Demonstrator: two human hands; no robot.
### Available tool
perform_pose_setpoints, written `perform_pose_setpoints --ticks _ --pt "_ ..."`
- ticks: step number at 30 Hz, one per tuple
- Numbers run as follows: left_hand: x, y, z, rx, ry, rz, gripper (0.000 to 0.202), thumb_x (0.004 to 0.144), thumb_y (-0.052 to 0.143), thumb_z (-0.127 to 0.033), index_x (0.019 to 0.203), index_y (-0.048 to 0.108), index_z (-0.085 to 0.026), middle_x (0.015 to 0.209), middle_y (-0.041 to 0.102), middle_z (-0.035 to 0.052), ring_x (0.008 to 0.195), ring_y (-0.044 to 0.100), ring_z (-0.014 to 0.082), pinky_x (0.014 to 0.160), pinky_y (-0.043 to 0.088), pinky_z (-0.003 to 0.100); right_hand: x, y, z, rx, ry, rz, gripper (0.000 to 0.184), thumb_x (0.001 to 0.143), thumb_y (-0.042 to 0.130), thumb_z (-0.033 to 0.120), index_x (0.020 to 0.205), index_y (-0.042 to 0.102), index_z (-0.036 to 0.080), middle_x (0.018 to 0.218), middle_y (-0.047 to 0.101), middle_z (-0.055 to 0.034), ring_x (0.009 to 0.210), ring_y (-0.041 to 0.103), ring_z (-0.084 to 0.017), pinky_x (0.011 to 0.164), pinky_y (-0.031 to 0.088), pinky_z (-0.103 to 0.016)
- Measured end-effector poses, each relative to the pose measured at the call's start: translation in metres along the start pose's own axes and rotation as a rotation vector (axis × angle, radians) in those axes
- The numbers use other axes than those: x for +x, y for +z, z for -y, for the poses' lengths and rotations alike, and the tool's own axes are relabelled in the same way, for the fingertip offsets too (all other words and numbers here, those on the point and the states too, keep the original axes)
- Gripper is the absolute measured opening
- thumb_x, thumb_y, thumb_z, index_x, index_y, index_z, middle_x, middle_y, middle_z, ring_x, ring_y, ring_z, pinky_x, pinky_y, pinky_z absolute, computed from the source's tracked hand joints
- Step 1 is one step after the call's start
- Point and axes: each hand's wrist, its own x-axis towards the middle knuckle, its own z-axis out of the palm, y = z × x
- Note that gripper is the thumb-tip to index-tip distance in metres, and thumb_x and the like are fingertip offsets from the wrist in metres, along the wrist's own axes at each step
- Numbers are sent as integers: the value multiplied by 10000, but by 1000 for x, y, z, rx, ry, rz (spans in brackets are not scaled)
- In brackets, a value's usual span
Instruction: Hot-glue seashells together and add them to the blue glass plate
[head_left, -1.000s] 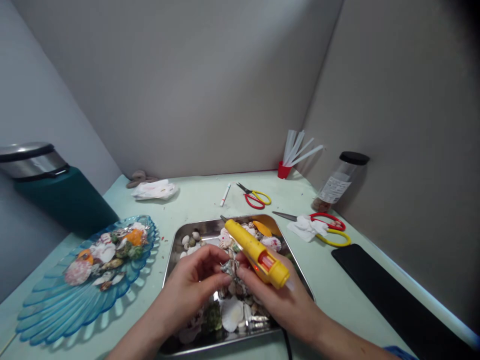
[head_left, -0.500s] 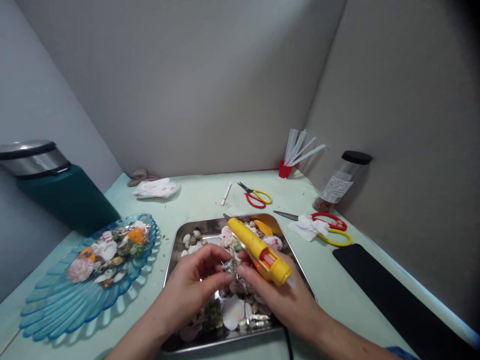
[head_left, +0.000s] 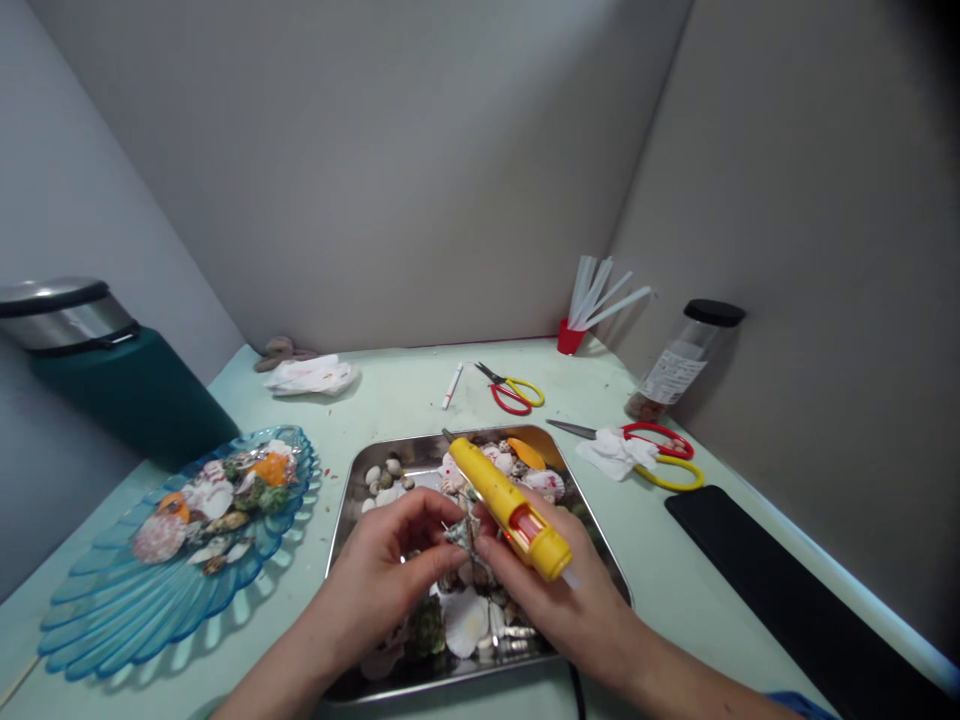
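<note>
My right hand is closed round a yellow hot-glue gun, its nozzle pointing away to the upper left. At the same time its fingertips pinch a small spiky shell. My left hand pinches that same shell from the left. Both hands hover over a square steel tray filled with mixed seashells. A big white scallop shell lies in the tray just under my hands.
A blue shell-shaped glass plate with several shells sits at left. Behind the tray lie small scissors and a white tube. Larger scissors rest on tissue at right, near a jar, a red cup of glue sticks and a black pad.
The glue gun has dropped slightly and shifted a little left. Both hands stay pinched on the small shell in nearly the same place.
</note>
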Motion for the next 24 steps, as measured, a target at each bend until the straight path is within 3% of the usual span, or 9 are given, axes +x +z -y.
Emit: perform_pose_setpoints --ticks 24 --pt "-2 0 -1 -74 -24 71 189 740 629 -199 926 608 -171 694 627 -5 649 564 134 631 449 251 -1 -1 2 73 18 28 120 862 533 244 957 584 192 884 647 -28 805 617 -187 695 469 -283"
